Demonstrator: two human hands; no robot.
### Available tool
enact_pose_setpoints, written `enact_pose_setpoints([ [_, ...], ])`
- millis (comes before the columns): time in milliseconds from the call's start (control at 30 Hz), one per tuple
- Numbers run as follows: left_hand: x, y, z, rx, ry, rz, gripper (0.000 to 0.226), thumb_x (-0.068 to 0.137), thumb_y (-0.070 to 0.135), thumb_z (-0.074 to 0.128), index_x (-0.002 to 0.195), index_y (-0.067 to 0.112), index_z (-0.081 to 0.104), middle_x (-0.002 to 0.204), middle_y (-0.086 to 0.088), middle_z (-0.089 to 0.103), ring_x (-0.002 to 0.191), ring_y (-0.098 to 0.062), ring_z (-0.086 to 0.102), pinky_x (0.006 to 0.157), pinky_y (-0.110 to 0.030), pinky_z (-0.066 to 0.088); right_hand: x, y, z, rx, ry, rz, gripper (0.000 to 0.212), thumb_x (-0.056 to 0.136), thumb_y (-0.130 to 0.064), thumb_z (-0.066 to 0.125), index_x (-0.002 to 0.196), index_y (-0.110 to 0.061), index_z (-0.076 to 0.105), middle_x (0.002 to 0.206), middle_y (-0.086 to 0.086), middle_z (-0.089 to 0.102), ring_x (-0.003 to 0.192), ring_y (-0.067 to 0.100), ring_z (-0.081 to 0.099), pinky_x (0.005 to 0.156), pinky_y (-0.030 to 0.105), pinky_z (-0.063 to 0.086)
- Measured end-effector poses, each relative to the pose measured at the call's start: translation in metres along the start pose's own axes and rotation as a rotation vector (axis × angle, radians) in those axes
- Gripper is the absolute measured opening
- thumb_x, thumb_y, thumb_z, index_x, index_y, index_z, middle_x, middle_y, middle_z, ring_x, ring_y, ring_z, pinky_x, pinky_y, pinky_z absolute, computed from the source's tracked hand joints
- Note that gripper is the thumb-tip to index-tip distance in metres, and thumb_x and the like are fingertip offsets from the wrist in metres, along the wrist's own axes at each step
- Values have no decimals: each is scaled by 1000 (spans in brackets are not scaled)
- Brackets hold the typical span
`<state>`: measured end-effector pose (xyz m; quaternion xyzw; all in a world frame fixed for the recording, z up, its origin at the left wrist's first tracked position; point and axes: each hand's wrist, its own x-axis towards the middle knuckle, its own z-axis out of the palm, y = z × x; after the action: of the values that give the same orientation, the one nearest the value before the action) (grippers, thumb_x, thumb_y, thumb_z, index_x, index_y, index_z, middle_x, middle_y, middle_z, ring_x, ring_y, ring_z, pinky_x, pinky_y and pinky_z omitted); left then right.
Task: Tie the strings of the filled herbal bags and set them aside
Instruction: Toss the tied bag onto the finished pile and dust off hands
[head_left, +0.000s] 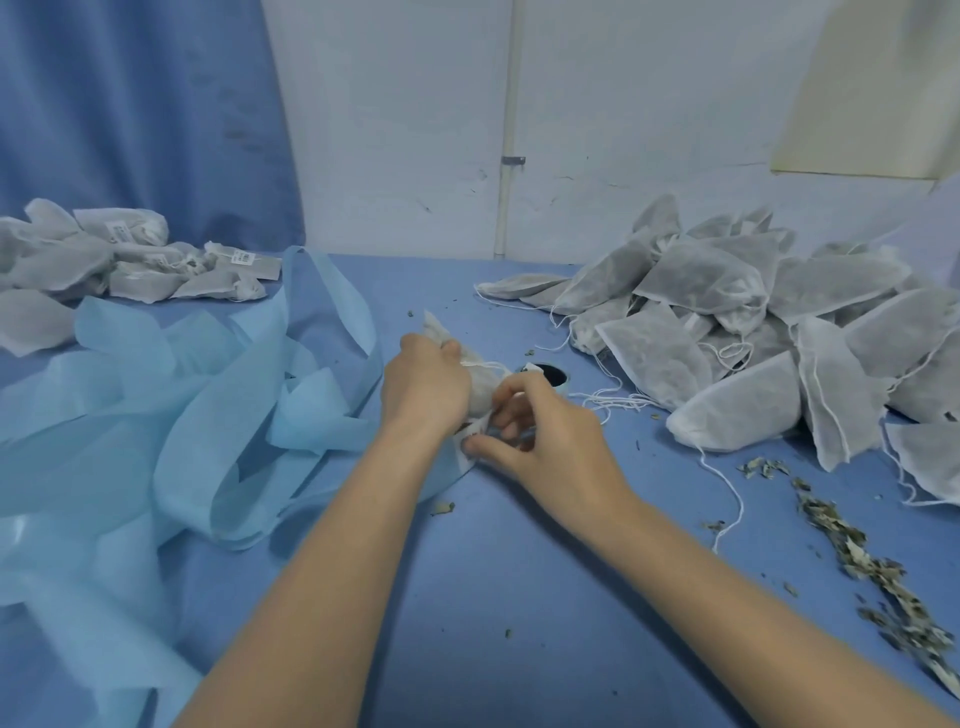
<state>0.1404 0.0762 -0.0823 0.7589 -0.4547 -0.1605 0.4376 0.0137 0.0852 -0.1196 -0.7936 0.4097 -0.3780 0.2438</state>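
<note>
Near right: a trail of dry, flaky herb crumbs (872, 566) lay on the smooth blue tabletop (519, 597).
Right hand (545, 431): fingers curled, pinching the lower edge of the small white mesh herbal bag (478, 395).
Left hand (426, 384): fingers closed round the bag's gathered neck, at table centre.
Left: crumpled pale-blue nonwoven strips (171, 405).
Far right: heap of untied pouches with loose strings (753, 332).
Far left: pile of tied, tagged bags (104, 260).

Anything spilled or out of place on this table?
Yes. Dried herb bits lie loose on the blue table at the right, below the pile of bags. A few crumbs sit nearer the middle.
</note>
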Motion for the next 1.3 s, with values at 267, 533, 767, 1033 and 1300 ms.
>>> enact_pose_setpoints([
  [267,1,-1,2,-65,5,2,36,101,30,37,114,-1,48,117,-19,57,110,-33,51,73,-30,30,-4,3,12,82,216,88,26,68,-33,85,81,-26,64,76,-12,63,65,1,55,68,12,45],
  [533,-6,2,4,-21,24,72,33,101,31,37,111,0,47,118,-20,56,111,-34,50,72,-30,27,-9,1,11,150,276,97,21,66,-26,86,66,-31,66,65,-19,65,62,-7,58,62,4,40],
  [767,-9,5,3,-33,2,79,34,101,32,37,112,1,46,118,-19,55,110,-34,51,73,-31,30,-7,0,11,192,277,137,25,64,-25,88,60,-34,64,61,-26,64,57,-5,59,63,8,44],
  [1033,-14,7,3,-47,16,114,25,101,32,36,100,8,42,113,-18,57,105,-34,51,70,-30,28,-8,-1,11,185,294,159,26,63,-30,88,65,-36,63,55,-31,60,58,-9,59,65,4,43],
  [1300,-15,6,3,-79,40,112,23,100,31,37,99,9,42,116,-20,56,101,-32,51,62,-25,22,-9,0,10,166,299,121,12,68,-27,85,74,-23,76,62,-17,64,59,-6,58,65,6,42],
])
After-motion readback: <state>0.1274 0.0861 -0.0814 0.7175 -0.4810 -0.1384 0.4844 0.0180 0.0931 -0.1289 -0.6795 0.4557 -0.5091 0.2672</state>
